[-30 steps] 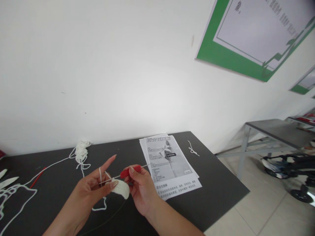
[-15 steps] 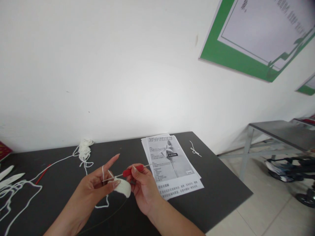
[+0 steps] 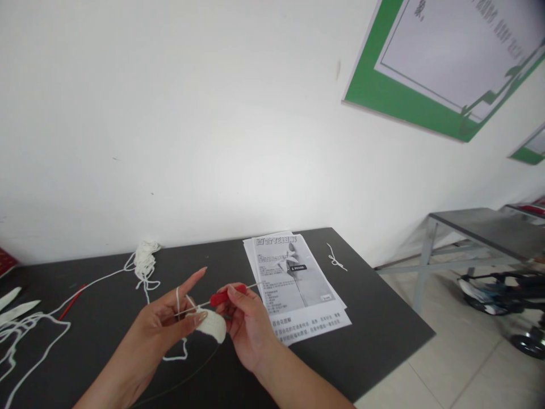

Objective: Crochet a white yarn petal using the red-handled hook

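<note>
My left hand (image 3: 164, 324) pinches a small white crochet piece (image 3: 212, 326) between thumb and fingers, with white yarn (image 3: 177, 298) looped over the raised forefinger. My right hand (image 3: 246, 325) grips a crochet hook by its red handle (image 3: 227, 296); the thin metal shaft runs left into the yarn at the left fingers. Both hands hover just above a dark table (image 3: 366, 335). A loose yarn tail hangs below the left hand onto the table.
A printed instruction sheet (image 3: 298, 284) lies to the right of my hands. A yarn bundle (image 3: 145, 258) sits near the wall, its strand trailing left. White crocheted pieces (image 3: 17, 309) and a red stick (image 3: 72, 301) lie far left. A yarn scrap (image 3: 336, 258) lies far right. Another table (image 3: 485, 227) stands beyond.
The hands hold nearly the same pose; the hook and the crochet piece have shifted only slightly. The camera view has drifted a little.
</note>
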`<state>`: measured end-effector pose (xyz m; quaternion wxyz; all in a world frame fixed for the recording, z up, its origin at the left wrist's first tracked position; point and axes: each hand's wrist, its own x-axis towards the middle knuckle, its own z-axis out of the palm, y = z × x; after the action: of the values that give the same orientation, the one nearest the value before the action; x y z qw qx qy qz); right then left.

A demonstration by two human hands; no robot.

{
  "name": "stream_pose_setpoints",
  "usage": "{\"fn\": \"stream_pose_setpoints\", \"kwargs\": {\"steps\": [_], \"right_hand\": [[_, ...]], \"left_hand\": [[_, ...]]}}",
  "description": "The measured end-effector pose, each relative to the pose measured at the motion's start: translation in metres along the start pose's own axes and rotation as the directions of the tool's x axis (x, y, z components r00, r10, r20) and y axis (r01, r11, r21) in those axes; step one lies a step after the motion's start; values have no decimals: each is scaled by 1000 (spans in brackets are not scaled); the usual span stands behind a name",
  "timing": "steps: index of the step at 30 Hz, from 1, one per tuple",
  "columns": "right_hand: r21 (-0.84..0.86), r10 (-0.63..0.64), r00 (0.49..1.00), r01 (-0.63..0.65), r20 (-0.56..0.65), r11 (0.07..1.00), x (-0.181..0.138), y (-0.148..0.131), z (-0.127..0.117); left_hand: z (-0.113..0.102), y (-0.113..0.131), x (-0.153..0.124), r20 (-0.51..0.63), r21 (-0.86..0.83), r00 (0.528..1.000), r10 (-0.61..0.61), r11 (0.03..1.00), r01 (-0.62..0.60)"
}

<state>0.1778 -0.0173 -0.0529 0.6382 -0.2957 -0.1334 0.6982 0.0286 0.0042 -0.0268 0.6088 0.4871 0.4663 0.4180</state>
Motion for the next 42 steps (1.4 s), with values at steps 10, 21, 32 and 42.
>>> {"fn": "stream_pose_setpoints", "kwargs": {"steps": [10,21,32,42], "right_hand": [[-51,-24,1000,24,11,998,0,-1,0],[-20,-18,1000,18,12,1000,0,-1,0],[-26,-25,999,25,22,999,1,-1,-1],[-23,-6,1000,6,20,1000,1,-2,-2]], "left_hand": [[-6,-5,4,51,-10,999,-13,1000,14],[-4,0,3,40,17,999,0,1000,-1],[-6,-2,1,60,26,998,-5,1000,3],[-3,-2,2,80,-2,996,-26,1000,26]]}}
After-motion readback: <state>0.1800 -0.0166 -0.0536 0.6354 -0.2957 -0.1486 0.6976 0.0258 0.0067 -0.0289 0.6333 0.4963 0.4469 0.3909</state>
